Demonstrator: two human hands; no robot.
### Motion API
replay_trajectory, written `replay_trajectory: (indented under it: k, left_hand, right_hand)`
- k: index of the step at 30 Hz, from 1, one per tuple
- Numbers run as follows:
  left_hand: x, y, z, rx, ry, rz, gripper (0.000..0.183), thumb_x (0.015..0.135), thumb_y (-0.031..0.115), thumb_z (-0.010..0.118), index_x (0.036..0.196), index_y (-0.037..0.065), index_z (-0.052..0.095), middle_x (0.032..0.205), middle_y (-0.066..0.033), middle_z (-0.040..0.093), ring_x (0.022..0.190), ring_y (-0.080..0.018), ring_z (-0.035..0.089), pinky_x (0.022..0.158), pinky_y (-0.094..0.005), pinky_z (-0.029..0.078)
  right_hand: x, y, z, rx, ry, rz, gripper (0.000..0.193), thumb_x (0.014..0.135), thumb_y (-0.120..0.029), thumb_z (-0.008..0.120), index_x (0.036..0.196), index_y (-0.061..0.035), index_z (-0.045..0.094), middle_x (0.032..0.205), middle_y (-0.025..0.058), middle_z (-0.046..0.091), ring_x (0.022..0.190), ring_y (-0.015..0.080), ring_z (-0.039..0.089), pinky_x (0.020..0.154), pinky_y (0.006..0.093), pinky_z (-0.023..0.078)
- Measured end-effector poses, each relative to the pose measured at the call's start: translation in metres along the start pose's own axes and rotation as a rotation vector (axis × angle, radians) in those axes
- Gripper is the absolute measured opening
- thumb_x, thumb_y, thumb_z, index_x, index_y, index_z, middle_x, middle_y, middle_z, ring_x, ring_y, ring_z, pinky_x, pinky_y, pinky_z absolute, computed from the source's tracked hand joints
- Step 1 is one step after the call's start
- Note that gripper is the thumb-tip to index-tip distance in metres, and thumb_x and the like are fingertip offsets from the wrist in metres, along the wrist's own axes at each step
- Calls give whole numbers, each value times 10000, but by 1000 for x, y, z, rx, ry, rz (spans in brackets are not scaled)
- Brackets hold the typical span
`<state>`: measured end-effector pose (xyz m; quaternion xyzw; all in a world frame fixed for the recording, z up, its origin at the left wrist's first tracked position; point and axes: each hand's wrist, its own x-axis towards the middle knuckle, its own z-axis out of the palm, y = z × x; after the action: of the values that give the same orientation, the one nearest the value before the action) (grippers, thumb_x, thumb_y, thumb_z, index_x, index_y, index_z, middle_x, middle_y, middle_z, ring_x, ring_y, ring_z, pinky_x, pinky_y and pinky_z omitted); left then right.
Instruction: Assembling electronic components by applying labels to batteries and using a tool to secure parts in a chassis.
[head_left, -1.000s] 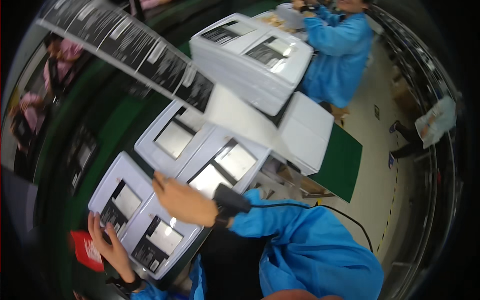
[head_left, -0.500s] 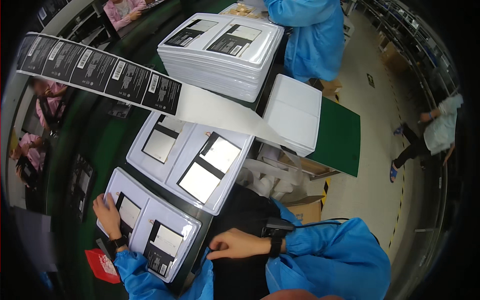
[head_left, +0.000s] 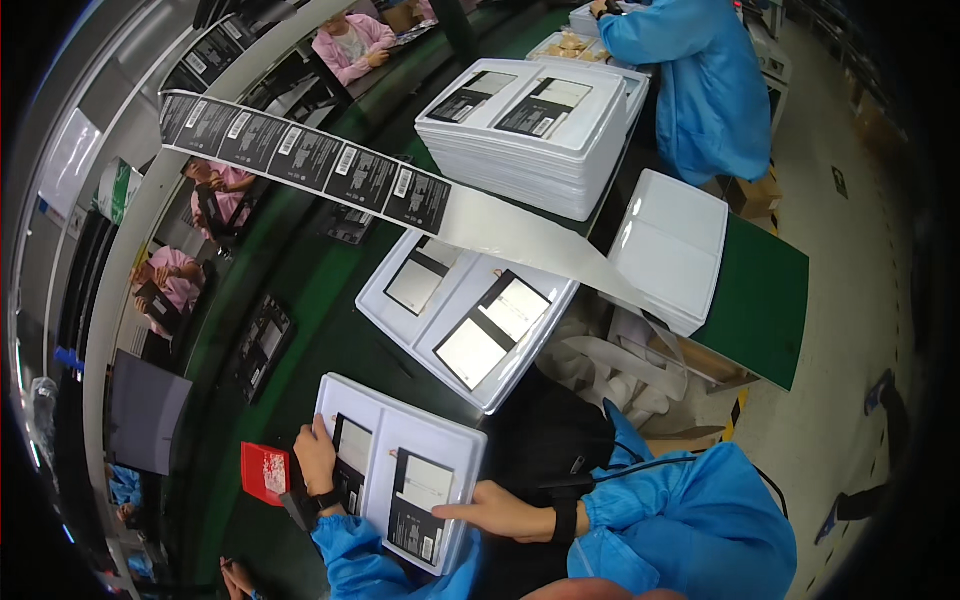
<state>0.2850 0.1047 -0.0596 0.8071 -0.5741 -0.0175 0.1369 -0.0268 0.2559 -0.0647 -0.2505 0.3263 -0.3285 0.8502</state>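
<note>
Close in front of me lies a white plastic tray with two shallow compartments. Each holds a flat black-and-silver battery pack; the right-hand battery pack shows a printed black end, and the left-hand battery pack is partly covered by my arm. My left hand grips the tray's left rim. On the opposite rim my right hand is closed, its thumb over the edge by the battery's side. Beyond this tray, a second white tray holds more black-and-silver battery packs.
A strip of black labels on pale backing crosses above the second tray. Behind stand a tall tray stack and white trays on a green board. A red box sits left. Co-workers sit across the green bench and beyond.
My right hand has come from beside my lap onto the tray's right rim. The near tray has turned slightly and sits farther from the second tray. The whole view has shifted.
</note>
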Motion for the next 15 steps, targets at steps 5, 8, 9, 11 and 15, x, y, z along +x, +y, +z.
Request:
replay_trajectory:
  k: [5,8,9,11,15]
  left_hand:
    - [-15,-7,-26,80,-13,16,584,1057,386,374,867,-81,668,918,-335,664,938,-539,612,863,-592,461]
    - [-4,25,-59,59,-93,140,552,1056,372,402,880,-86,655,915,-334,657,927,-540,603,838,-590,455]
    - [-3,40,-71,-63,-98,176,520,1048,355,445,862,-89,641,894,-344,640,903,-553,578,794,-562,466]
    - [5,64,-97,-309,-228,225,505,1074,355,429,967,-89,646,899,-213,708,826,-369,659,746,-441,493]
    - [21,112,-105,-1205,-390,261,611,1108,455,303,1123,-38,663,886,-34,677,762,-143,613,732,-312,498]
  right_hand:
    - [-1,-36,8,26,-125,-260,529,888,-157,757,1322,82,571,1236,184,665,1082,215,648,934,317,526]
    - [4,-72,-17,231,-61,-299,536,811,11,705,1319,79,550,1186,164,676,1064,240,662,946,366,529]
    - [0,-89,-30,222,-44,-284,538,801,17,703,1314,79,554,1174,167,679,1059,249,665,946,369,529]
    - [-18,-125,-53,245,-1,-309,527,786,33,693,1295,79,567,1152,172,684,1047,265,671,944,376,532]
    - [-65,-175,-77,279,233,-609,493,769,2,673,1248,83,589,1131,185,684,1001,290,688,907,390,552]
